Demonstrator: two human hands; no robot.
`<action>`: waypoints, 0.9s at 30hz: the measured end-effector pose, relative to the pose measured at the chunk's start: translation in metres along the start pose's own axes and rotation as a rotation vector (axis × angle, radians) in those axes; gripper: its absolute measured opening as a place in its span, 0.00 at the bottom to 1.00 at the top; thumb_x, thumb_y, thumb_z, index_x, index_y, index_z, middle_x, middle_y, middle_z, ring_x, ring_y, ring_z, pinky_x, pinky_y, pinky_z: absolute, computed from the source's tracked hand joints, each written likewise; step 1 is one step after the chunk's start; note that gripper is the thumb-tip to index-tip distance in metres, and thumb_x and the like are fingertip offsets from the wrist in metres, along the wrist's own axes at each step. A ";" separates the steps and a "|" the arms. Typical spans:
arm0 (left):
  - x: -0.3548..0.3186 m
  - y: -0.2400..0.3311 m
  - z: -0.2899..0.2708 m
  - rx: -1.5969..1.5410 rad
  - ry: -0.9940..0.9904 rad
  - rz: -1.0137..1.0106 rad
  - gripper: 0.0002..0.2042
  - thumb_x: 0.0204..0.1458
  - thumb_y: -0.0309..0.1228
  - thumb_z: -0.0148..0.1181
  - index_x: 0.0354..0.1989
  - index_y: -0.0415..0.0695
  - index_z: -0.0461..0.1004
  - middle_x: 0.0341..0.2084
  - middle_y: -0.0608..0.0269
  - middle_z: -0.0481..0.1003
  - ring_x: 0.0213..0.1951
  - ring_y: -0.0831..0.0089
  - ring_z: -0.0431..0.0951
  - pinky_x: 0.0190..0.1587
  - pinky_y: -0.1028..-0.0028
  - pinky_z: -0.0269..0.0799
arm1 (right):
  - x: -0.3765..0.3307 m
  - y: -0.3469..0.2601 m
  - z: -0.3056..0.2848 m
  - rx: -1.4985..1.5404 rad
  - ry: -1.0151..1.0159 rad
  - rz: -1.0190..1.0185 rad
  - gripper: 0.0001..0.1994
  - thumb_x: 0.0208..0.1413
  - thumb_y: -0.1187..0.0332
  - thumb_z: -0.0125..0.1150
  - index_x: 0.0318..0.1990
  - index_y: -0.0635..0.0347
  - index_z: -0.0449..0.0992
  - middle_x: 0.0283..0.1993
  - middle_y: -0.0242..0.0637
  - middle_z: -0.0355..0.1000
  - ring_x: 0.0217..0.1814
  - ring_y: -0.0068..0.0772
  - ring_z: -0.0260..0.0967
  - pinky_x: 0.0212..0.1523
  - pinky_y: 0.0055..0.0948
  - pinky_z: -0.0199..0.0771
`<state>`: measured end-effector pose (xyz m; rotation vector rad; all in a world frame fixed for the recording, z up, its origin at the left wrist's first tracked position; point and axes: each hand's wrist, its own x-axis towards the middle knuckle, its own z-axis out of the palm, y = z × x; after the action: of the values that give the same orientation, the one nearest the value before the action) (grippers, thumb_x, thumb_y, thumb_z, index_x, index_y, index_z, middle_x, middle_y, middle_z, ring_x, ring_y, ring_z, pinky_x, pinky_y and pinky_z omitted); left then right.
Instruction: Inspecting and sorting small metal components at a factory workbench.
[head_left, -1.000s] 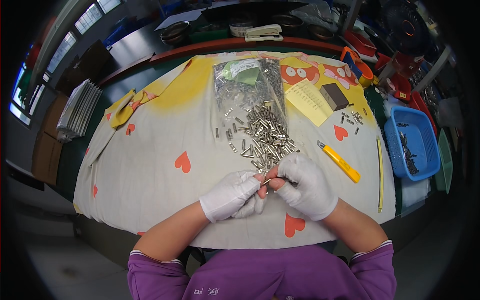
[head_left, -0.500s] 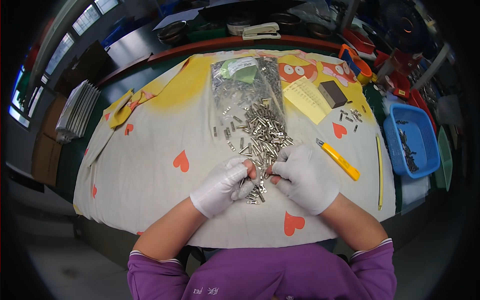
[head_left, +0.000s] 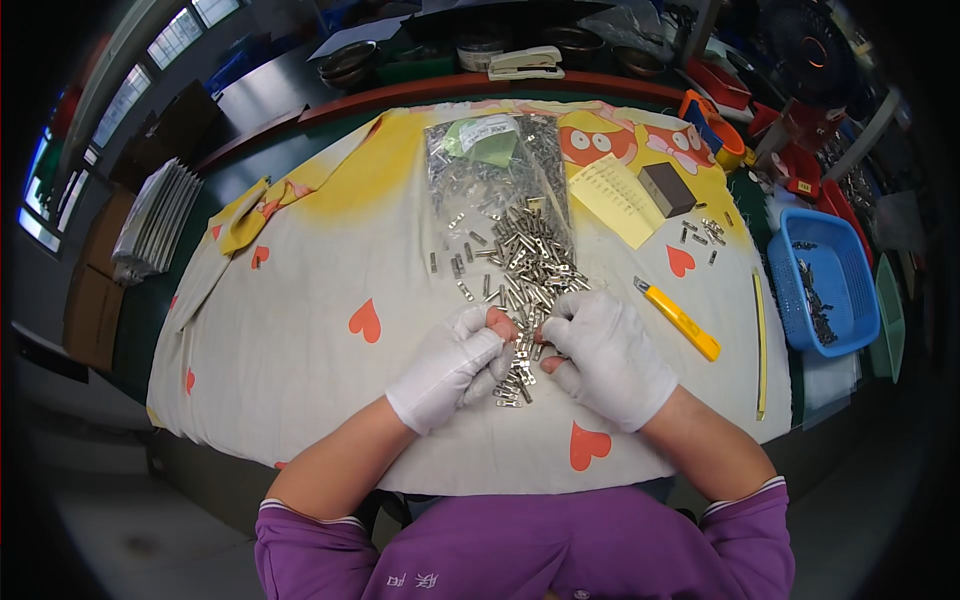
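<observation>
A heap of small silvery metal pieces (head_left: 532, 250) spills from the mouth of a clear plastic bag (head_left: 455, 190) and trails toward me. Over the near end of this trail, my left hand (head_left: 455, 362) and my right hand (head_left: 612, 352) face each other, a small gap between them. Both wear white gloves with some fingertips bare. The left thumb presses against curled fingers; the right thumb and forefinger are pinched together. Whatever lies in either pinch is too small or hidden to make out. Loose pieces (head_left: 512, 392) lie just below and between the hands.
A yellow cutter knife (head_left: 680, 320) lies right of my right hand. Beyond it are a dark block (head_left: 667, 189), a yellow note (head_left: 615, 198), several loose pieces (head_left: 705, 231) and a blue basket (head_left: 862, 300) holding dark parts. A patterned cloth (head_left: 290, 350) covers the table.
Both hands stay over the near end of the heap, still pinched. The fingers shift slightly, and the left hand sits a touch farther right. The heap looks much the same.
</observation>
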<state>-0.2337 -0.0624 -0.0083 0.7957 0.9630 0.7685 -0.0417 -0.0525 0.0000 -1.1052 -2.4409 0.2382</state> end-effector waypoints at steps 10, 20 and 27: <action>0.002 -0.003 -0.005 0.069 -0.053 -0.008 0.09 0.55 0.37 0.51 0.33 0.45 0.65 0.15 0.70 0.64 0.09 0.86 0.52 0.12 0.83 0.45 | -0.003 0.000 0.006 0.055 0.051 -0.015 0.09 0.33 0.74 0.64 0.23 0.59 0.69 0.30 0.37 0.66 0.34 0.44 0.64 0.35 0.38 0.64; -0.007 0.003 0.002 0.207 -0.097 -0.111 0.10 0.51 0.34 0.58 0.35 0.44 0.65 0.18 0.67 0.68 0.13 0.85 0.59 0.14 0.84 0.50 | -0.003 -0.004 -0.005 0.146 0.178 -0.121 0.12 0.33 0.69 0.66 0.26 0.58 0.68 0.36 0.34 0.68 0.38 0.42 0.64 0.38 0.38 0.62; -0.008 0.001 0.004 0.295 -0.048 -0.020 0.07 0.52 0.31 0.55 0.35 0.43 0.67 0.21 0.71 0.68 0.18 0.87 0.61 0.18 0.84 0.56 | -0.006 0.001 -0.002 0.156 0.155 -0.093 0.12 0.33 0.69 0.66 0.26 0.56 0.69 0.37 0.34 0.68 0.38 0.42 0.64 0.37 0.38 0.62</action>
<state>-0.2335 -0.0696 -0.0030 1.0540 1.0526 0.5942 -0.0372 -0.0563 -0.0001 -0.9063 -2.2868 0.2959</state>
